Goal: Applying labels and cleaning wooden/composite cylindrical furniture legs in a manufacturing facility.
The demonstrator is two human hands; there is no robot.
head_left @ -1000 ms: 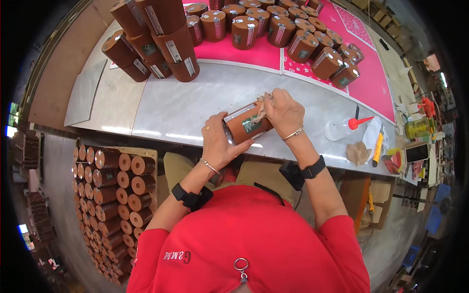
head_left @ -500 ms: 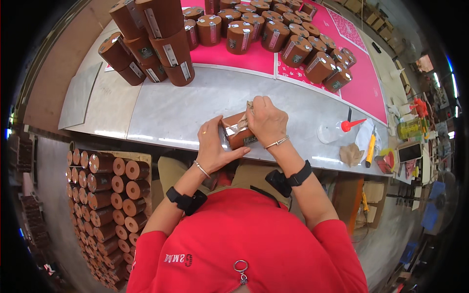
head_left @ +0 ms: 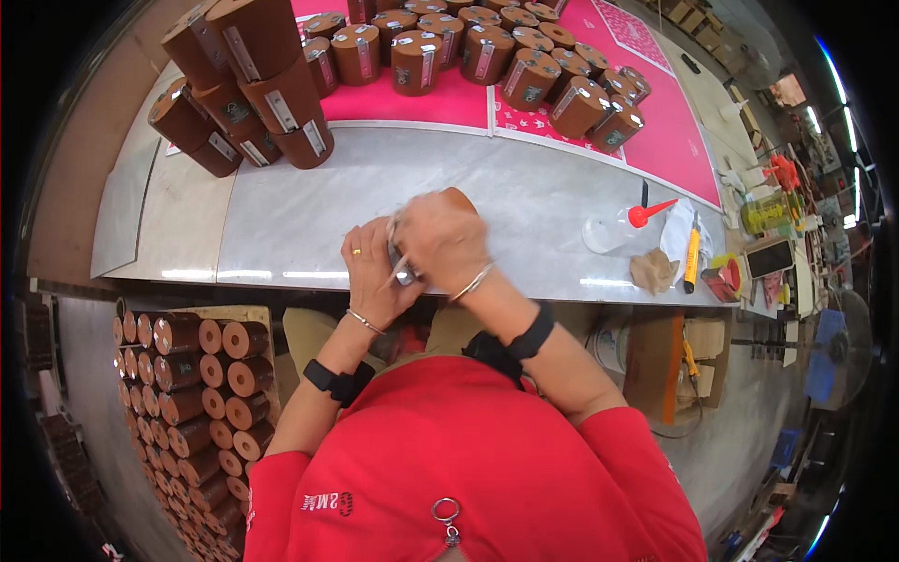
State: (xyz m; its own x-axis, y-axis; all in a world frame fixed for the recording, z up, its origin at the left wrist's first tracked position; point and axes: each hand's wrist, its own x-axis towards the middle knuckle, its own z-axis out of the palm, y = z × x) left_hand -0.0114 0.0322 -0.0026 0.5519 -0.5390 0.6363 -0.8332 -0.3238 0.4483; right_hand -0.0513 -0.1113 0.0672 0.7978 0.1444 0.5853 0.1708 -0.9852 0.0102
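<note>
Over the front edge of the metal worktop (head_left: 300, 201), my left hand (head_left: 376, 272) steadies a short brown cylinder (head_left: 457, 199), fingers along its side and thumb at the near end. Pressed over it is my right hand (head_left: 442, 245), smeared by motion, with a crumpled beige rag (head_left: 394, 227) pinched in its fingers. Most of the cylinder lies hidden behind the two hands; a rounded brown end shows beyond the right knuckles, and a shiny strip shows between the hands.
Stacked brown cylinders (head_left: 281, 103) stand at the far left, and several more crowd a pink sheet (head_left: 403, 108). To the right lie a red-tipped squeeze bottle (head_left: 609, 234), crumpled brown paper (head_left: 654, 272) and a yellow cutter (head_left: 692, 258). A pallet of cylinders (head_left: 192, 412) stands low left.
My right hand has swept left and nearer across the cylinder, taking the rag along. The cylinder is turned and now more covered by the hands. The whole view has shifted slightly.
</note>
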